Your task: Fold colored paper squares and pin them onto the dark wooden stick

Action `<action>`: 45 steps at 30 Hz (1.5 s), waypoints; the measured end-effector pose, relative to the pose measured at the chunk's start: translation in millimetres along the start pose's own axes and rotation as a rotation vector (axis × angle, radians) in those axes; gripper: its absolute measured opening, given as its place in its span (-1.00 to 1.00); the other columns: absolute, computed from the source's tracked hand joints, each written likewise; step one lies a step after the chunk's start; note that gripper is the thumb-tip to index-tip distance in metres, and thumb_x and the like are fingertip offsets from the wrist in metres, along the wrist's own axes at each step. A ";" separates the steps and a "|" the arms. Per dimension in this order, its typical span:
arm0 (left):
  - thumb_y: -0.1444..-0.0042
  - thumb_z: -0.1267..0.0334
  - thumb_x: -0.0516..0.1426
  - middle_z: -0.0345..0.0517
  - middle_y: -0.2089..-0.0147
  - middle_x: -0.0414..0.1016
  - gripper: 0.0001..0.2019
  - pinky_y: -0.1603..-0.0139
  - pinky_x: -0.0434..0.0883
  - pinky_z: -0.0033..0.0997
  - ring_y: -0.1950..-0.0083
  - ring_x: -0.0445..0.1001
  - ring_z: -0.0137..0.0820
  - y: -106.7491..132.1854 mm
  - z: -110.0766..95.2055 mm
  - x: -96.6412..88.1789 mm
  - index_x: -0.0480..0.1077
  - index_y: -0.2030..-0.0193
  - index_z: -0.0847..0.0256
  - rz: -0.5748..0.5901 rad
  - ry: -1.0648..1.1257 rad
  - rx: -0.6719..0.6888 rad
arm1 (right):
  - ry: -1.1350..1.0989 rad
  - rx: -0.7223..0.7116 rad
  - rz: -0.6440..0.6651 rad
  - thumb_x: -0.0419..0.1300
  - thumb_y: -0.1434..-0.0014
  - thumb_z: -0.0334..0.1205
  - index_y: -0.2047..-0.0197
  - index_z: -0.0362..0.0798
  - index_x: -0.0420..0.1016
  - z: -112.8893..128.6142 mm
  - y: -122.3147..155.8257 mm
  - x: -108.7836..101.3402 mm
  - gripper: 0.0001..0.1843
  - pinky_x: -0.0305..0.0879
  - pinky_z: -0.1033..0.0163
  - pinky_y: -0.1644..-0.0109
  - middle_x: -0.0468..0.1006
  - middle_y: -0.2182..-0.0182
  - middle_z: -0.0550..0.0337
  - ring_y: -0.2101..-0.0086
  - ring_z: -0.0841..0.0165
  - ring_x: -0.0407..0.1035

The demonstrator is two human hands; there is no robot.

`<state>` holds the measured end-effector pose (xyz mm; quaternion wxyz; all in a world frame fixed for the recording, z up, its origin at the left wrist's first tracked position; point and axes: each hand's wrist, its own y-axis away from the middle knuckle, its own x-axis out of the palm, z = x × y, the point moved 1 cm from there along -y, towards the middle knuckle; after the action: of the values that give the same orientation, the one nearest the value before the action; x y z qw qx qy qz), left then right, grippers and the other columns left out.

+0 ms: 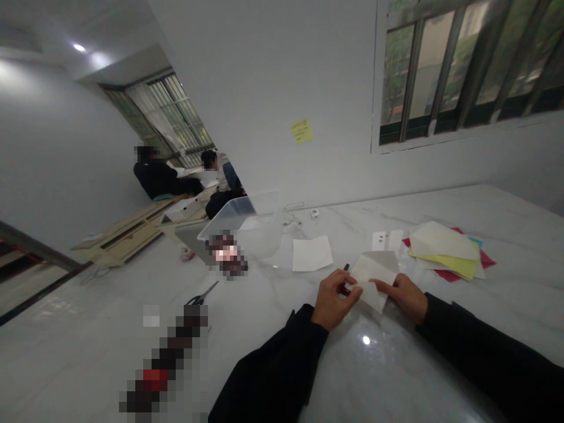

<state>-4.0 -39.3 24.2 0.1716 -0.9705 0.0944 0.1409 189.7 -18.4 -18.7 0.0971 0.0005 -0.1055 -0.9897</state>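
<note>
Between my two hands is a white sheet of paper [374,267], partly folded, held just over the marble-look table. My left hand [335,298] is closed on its left edge, with thumb and fingers pinching it. A thin dark stick, perhaps a pen [346,267], pokes out by the left fingers; its middle is hidden. My right hand [408,295] grips the paper's right side, its thumb lying on top. Beyond the left hand, another white sheet [312,254] rests flat on the table.
Coloured and white papers [445,249] are piled at right. Left of my hands stand a clear plastic bin [264,235] and scissors [200,295], near blurred-out items. A yellow sticky note [302,131] is on the wall. Two people [161,173] sit far back left.
</note>
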 end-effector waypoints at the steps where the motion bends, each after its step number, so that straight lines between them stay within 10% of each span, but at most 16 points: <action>1: -0.10 0.21 0.22 -0.15 0.28 0.38 -0.84 0.36 0.37 -0.54 0.32 0.38 -0.49 0.3 0.8 0.9 0.40 0.32 0.26 -0.002 0.009 -0.019 | 0.028 0.004 -0.036 0.34 0.07 0.15 0.31 -0.19 0.60 0.5 0.7 0.5 -0.49 0.39 0.22 0.36 0.66 0.39 -0.03 0.41 0.20 0.52; 18: -0.03 0.07 0.26 -0.17 0.41 0.42 -0.72 0.52 0.29 -0.55 0.50 0.35 -0.51 1.2 9.0 4.2 0.42 0.32 0.27 -0.022 0.073 -0.199 | 0.048 -0.095 0.067 0.32 0.07 0.21 0.23 -0.20 0.59 4.8 6.6 7.0 -0.41 0.40 0.14 0.30 0.64 0.37 -0.01 0.39 0.17 0.50; 24: -0.04 0.10 0.25 -0.19 0.36 0.46 -0.74 0.54 0.30 -0.57 0.53 0.34 -0.56 -1.5 8.4 1.0 0.37 0.33 0.26 -0.052 0.082 -0.213 | 0.129 -0.165 0.077 0.21 -0.03 0.28 0.47 -0.15 0.49 2.6 2.9 4.7 -0.43 0.18 0.26 0.47 0.46 0.60 0.18 0.55 0.37 0.30; 35: -0.03 0.19 0.27 -0.19 0.31 0.46 -0.42 0.49 0.40 -0.59 0.43 0.41 -0.49 -3.7 3.1 -1.5 0.19 -0.18 0.16 -0.099 0.232 -0.206 | 0.220 -0.178 0.228 0.31 0.01 0.16 0.24 -0.13 0.61 10.8 8.3 10.1 -0.50 0.30 0.24 0.33 0.61 0.39 0.10 0.43 0.28 0.42; 45: 0.05 0.15 0.31 -0.06 0.21 0.54 -0.39 0.48 0.39 -0.55 0.41 0.43 -0.48 -8.4 7.7 -4.8 0.28 -0.14 0.26 -0.149 0.328 -0.269 | 0.346 -0.176 0.272 0.20 -0.11 0.19 0.49 -0.12 0.50 6.9 8.4 8.9 -0.51 0.06 0.33 0.52 0.35 0.68 0.29 0.63 0.45 0.20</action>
<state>-8.5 -28.1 21.3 0.0328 -0.9988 0.0295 -0.0207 182.5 -26.7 -10.0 0.2456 0.1472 0.0003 -0.9581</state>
